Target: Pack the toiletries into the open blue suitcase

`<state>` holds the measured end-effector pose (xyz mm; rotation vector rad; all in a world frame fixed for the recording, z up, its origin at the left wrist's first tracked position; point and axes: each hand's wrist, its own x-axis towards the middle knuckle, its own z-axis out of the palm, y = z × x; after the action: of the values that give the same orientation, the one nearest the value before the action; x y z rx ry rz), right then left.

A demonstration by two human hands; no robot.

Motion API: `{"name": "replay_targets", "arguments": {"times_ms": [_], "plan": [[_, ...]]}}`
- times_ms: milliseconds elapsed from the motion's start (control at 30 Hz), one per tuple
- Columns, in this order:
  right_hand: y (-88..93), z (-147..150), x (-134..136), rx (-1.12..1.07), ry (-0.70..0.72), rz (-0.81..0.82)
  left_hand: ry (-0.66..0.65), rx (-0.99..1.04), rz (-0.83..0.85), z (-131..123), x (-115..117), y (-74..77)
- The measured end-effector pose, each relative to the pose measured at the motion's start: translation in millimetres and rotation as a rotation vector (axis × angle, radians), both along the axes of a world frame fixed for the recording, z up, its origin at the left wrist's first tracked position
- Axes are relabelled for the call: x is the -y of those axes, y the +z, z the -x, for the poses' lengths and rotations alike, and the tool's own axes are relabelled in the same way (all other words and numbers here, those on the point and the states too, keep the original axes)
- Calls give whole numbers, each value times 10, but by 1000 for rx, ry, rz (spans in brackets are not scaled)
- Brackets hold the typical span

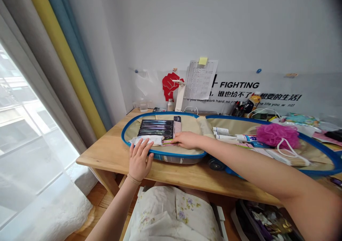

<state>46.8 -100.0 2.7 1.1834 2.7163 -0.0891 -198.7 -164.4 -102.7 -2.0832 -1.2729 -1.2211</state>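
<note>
Blue-rimmed suitcase (184, 155) lay open on the wooden table (107, 152), hinge toward the middle; its two shells sat side by side along the front edge, presumably so both could be reached.

Left hand (140, 162): open, fingers spread over the white packet (152, 140) at the left shell's front rim, palm outside it. Likely purpose: steadying the packet, which overlapped the rim.

Right hand (188, 140): forearm crossed over the right shell; fingers curled, tips touching a slim pink-and-green packet (167, 142) just inside the left shell's front rim, beside the white packet. Pinched or merely pressed: could not tell.

Behind both packets, toward the shell's back edge, a flat pack of dark, slender articles (156, 128) lay face up, contents unidentified. The flat placement probably suited the shallow shell.

Right shell: white tubes (221, 130) near its left end, toothpaste tube (248, 138) mid-shell, magenta bath puff (279, 136) farther right, apparently laid on top because it was bulky.
</note>
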Motion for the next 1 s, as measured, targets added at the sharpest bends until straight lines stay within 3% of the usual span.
{"name": "replay_targets", "arguments": {"times_ms": [100,200,333,400,500,667,800,1000], "plan": [[68,-8,18,-15,-24,-13,-8,2,-8,-1,0,4],[284,-159,39,-99,-79,-72,-11,6,-5,-1,0,7],[619,-709,84,-300,-298,-219,-10,3,-4,1,1,4],[691,-1090,130,-290,-457,-233,-14,0,-17,4,0,1],[633,-1642,250,-171,-622,-96,-15,-2,-24,6,-5,-4],[356,-2179,514,-94,-688,35,-13,7,-23,-2,-8,-4],[214,-2283,606,-26,-658,51,-15,8,-24,-10,-6,1],[152,-2197,578,82,-666,19,-21,19,-11,-4,-10,-10]]}}
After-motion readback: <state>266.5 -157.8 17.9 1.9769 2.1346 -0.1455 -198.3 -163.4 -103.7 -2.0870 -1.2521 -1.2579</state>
